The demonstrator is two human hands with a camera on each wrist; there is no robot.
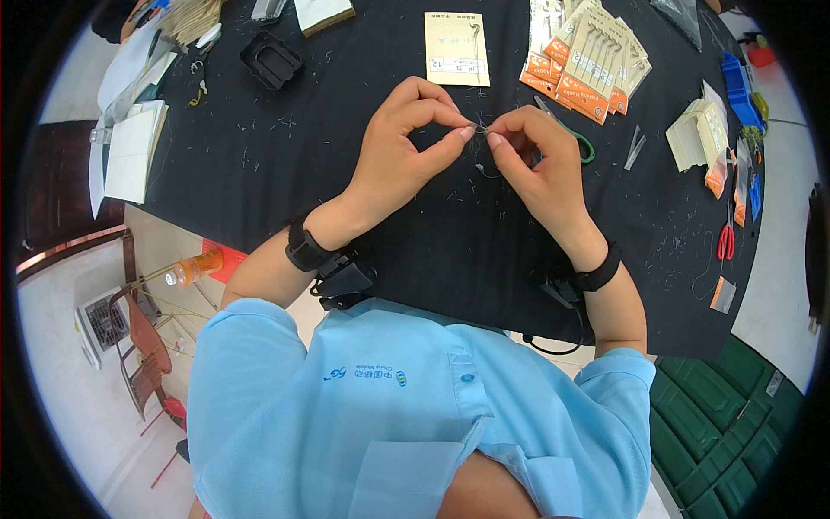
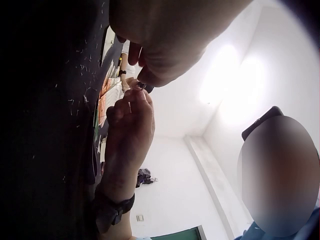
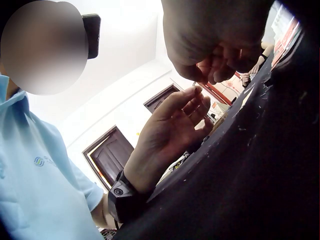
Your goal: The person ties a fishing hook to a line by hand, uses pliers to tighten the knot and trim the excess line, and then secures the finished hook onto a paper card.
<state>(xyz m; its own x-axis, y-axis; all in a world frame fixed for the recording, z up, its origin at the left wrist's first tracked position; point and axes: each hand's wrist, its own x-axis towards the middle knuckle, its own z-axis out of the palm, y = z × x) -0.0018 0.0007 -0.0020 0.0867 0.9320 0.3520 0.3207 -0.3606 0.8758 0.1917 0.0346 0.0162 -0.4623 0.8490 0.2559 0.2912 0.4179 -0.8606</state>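
The left hand [image 1: 399, 151] and right hand [image 1: 546, 164] pinch a tiny, thin, dark strand [image 1: 478, 130] between their fingertips. Green-handled metal scissors [image 1: 587, 150] lie partly hidden behind the right hand. Beyond the hands are a cream rectangular paper card [image 1: 454, 41], orange-and-white hook packets [image 1: 595, 65] rightward and a black plastic tray [image 1: 271, 60] leftward.

Table [image 1: 251, 164] is black, strands [image 1: 479, 131] dark, shirt [image 1: 285, 441] pale blue with darker blue logo [image 1: 367, 374], card [image 1: 451, 57] cream with blue print, hook packets [image 1: 591, 65] orange and cream, one scissors handle [image 1: 590, 147] green, wrist straps [image 1: 304, 247] black, bottle [image 1: 201, 266] orange.
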